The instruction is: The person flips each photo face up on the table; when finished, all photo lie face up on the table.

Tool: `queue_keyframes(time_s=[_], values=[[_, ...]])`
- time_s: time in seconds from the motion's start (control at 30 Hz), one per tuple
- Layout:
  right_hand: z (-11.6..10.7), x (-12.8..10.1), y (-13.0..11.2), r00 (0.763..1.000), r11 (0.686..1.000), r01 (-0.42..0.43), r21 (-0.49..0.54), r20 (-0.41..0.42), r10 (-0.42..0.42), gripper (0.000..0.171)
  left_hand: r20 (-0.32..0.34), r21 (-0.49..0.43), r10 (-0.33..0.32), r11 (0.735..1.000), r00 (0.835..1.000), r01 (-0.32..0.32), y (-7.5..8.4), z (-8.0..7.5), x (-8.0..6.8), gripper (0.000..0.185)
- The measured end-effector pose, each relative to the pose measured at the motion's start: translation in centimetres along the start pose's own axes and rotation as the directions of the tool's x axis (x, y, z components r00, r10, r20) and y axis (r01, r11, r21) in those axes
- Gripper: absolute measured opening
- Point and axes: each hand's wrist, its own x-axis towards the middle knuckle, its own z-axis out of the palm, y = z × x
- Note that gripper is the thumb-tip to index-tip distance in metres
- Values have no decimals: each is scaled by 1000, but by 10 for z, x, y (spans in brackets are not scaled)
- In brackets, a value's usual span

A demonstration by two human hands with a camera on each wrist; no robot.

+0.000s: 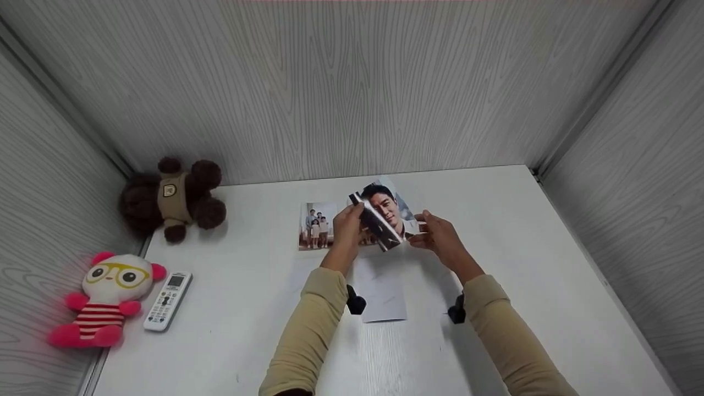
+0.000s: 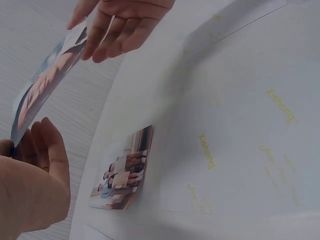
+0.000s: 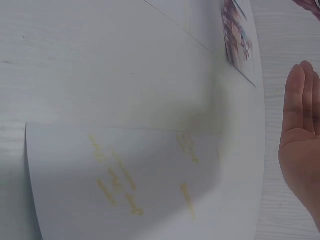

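Observation:
A glossy portrait photo (image 1: 391,206) is held up off the table, tilted, between my two hands. My left hand (image 1: 346,231) grips its left side, thumb and fingers round the edge. At the opposite edge, my right hand (image 1: 443,239) pinches it between thumb and fingers, as the left wrist view also shows. A dark part with a bright glare streak lies along the photo's lower left. Beyond my left hand a family photo (image 1: 318,225) lies face up. Nearer to me rests a white photo back (image 1: 383,291), with yellow printing visible in the wrist views.
A brown plush bear (image 1: 176,199) lies at the back left corner. In front of it are a pink and white plush toy (image 1: 110,300) and a white remote control (image 1: 168,301). Grey wood-grain panels (image 1: 341,88) close off the table's back and sides.

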Motion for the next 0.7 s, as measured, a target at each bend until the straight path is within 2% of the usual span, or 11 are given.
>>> queue_keyframes(time_s=[0.17, 0.4, 0.57, 0.7], values=[[5, -1, -1, 999, 1000, 5, -18, 46, -4, 56, -6, 79, 30, 996, 1000, -29, 2, -2, -1, 35], [11, 1, -3, 993, 997, -54, -54, 105, 60, 42, 13, 77, 19, 997, 1000, -19, 2, 0, 1, 33], [10, 3, -2, 994, 994, -45, -101, 90, 54, 38, 19, 77, -7, 997, 1000, 6, -1, 2, 1, 36], [7, 5, -3, 998, 994, -38, -100, 37, 42, 37, 35, 64, -20, 998, 999, 18, -5, 3, -1, 32]])
